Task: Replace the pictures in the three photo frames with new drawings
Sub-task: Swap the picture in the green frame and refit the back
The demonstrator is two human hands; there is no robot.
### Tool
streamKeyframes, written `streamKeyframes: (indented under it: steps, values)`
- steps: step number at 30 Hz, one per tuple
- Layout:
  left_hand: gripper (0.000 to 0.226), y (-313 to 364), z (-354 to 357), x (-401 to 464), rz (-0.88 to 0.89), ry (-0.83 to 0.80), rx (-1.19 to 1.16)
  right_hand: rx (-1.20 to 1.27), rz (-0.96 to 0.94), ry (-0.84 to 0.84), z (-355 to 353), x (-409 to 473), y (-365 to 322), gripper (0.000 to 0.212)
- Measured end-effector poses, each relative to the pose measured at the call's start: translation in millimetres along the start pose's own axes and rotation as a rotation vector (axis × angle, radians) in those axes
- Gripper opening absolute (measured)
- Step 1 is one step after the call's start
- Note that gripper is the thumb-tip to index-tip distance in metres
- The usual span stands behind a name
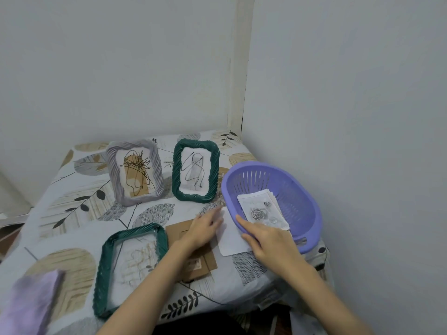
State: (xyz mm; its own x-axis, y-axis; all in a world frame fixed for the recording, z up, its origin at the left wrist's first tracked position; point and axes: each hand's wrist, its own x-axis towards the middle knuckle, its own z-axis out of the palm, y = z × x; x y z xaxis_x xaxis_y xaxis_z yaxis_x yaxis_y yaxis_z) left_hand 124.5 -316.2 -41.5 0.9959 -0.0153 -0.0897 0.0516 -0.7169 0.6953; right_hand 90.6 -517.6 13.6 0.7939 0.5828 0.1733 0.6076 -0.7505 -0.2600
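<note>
My left hand [204, 229] lies flat, fingers straight though blurred, on the brown backing board [193, 256] and white sheet [231, 240]. My right hand [268, 238], fingers extended together, touches the purple basket [302, 189] holding rose drawings [262, 211]. The opened green frame [125, 269] lies near on the tabletop [79, 213].

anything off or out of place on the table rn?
Nothing damaged or spilled. One green frame lies flat near the front edge, taken apart, its brown backing board loose beside it, while the lilac frame and other green frame stand upright. A white sheet lies loose by the purple basket.
</note>
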Motion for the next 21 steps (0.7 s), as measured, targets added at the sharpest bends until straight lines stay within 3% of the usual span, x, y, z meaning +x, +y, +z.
streamKeyframes:
  steps: [2, 4, 8, 11, 15, 18, 21]
  values:
    - [0.048, 14.0, -10.0, -2.1, -0.075, 0.108, -0.466, -0.042, 0.005, -0.003, -2.4, -0.2, -4.3, 0.054]
    - [0.052, 25.6, -18.0, -3.3, -0.087, 0.126, -0.679, 0.009, 0.041, -0.035, -10.6, 0.0, -6.7, 0.046]
    - [0.063, 35.4, -20.7, -1.4, 0.033, 0.070, -0.696, 0.436, 0.260, -0.077, -31.9, 13.3, 9.9, 0.041]
    - [0.075, 33.0, -17.6, 0.6, 0.039, 0.080, -0.647, 0.311, 0.434, -0.090, -32.0, 43.4, 47.7, 0.046]
    - [0.068, 35.7, -18.0, -2.2, 0.057, 0.150, -0.613, 0.170, 0.639, -0.286, -17.8, 70.0, 72.8, 0.070]
    - [0.068, 39.1, -20.0, -4.3, 0.066, 0.148, -0.595, 0.118, 0.689, -0.380, -16.9, 74.9, 72.1, 0.088]
    - [0.069, 39.9, -21.7, -5.1, 0.071, 0.144, -0.588, 0.094, 0.733, -0.347, -18.8, 75.5, 73.8, 0.081]
